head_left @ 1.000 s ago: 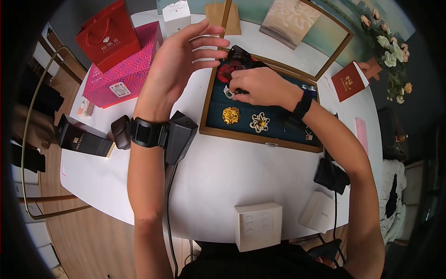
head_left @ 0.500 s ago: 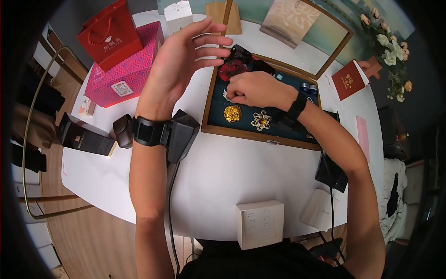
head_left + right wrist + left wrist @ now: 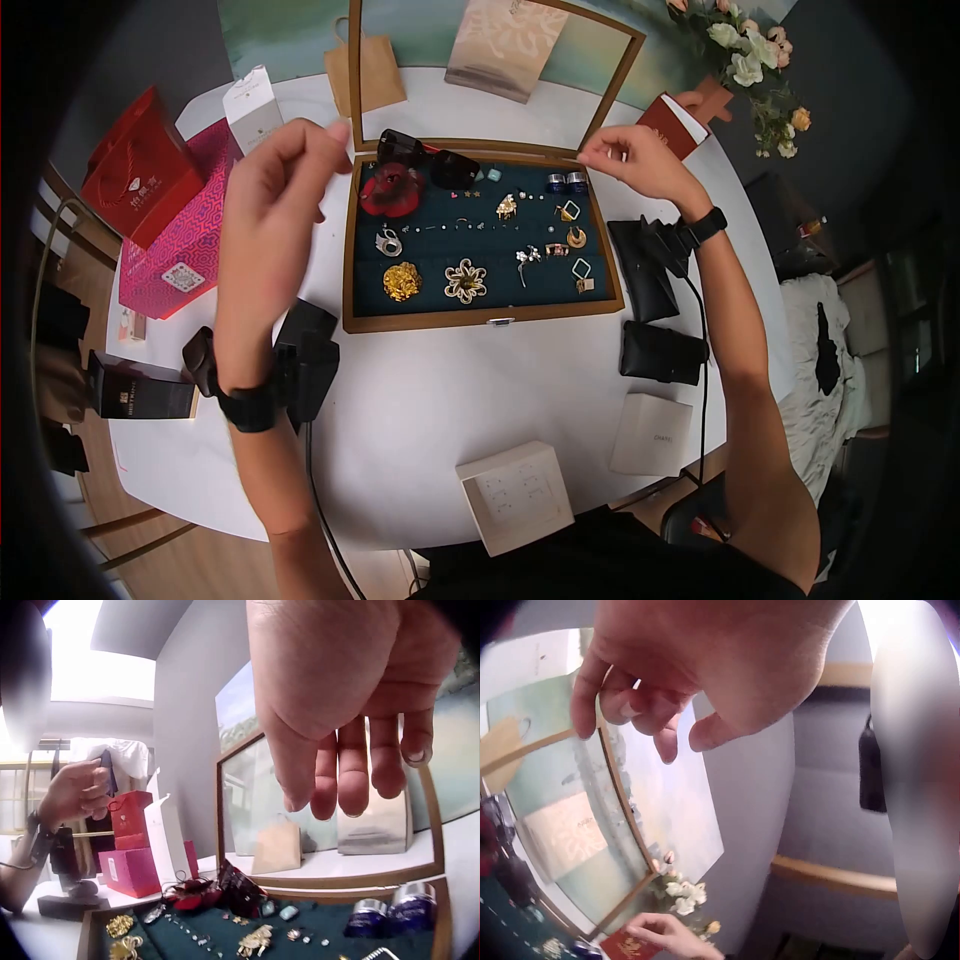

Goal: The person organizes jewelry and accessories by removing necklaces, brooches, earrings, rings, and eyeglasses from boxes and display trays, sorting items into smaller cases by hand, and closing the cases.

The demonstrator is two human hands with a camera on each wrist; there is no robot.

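A wooden jewellery box [image 3: 480,323] lies with its glass-topped lid [image 3: 634,60] raised in the head view. My left hand [image 3: 265,225] hovers beside its left side, fingers bent and holding nothing. To the right, my right hand [image 3: 650,165] hangs near the lid's lower right corner with relaxed, empty fingers, as the right wrist view shows. On the dark green lining are sunglasses [image 3: 430,160], a red flower [image 3: 391,190], a silver swan-like brooch [image 3: 388,240], a gold brooch [image 3: 402,282], a flower-shaped brooch [image 3: 465,281] and two small blue jars [image 3: 566,183].
Left of the box stand a red gift bag [image 3: 140,170], a patterned pink box [image 3: 180,225] and a white carton [image 3: 253,110]. Black pouches [image 3: 662,352] and white boxes [image 3: 515,495] lie in front and to the right. Flowers [image 3: 745,65] stand behind a red card [image 3: 672,122].
My right hand has left the silver brooch and moved up and right to the lid's corner. My left hand has bent its fingers and dropped lower. The head view has shifted.
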